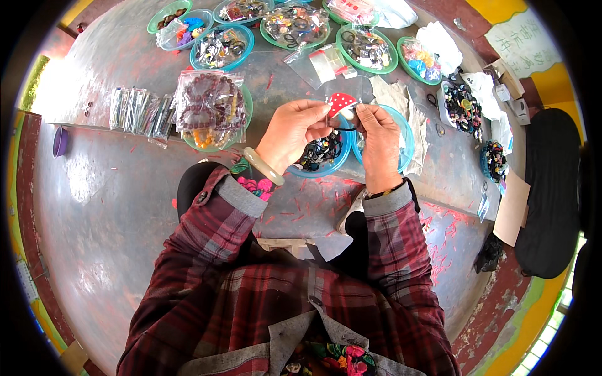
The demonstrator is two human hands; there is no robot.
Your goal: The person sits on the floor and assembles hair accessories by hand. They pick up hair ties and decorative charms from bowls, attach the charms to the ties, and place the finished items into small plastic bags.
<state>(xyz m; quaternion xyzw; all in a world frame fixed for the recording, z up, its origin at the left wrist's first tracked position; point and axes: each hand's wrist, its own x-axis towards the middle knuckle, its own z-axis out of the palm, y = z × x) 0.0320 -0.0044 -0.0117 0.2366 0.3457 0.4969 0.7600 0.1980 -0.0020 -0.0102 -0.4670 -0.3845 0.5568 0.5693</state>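
Observation:
Both hands meet over the blue bowls, pinching a small red dotted piece [342,104], flat and card-like, with what looks like clear plastic about it. My left hand [293,130] has thumb and fingers closed on its left edge, and my right hand [379,141] grips its right side. A black elastic band [342,129] shows just below, between the hands. Beneath them, a blue bowl [343,153] holds a heap of dark hair ties [318,153]. Partly hidden behind my right hand is a second blue bowl [409,143]; its contents are hard to make out.
Bagged bead strings [210,106] lie on a green bowl at left, beside a row of thin packets [141,113]. Bowls of small goods, such as a green bowl [394,62], line the far side. A white basket [446,106] stands right, near a cardboard piece [511,210].

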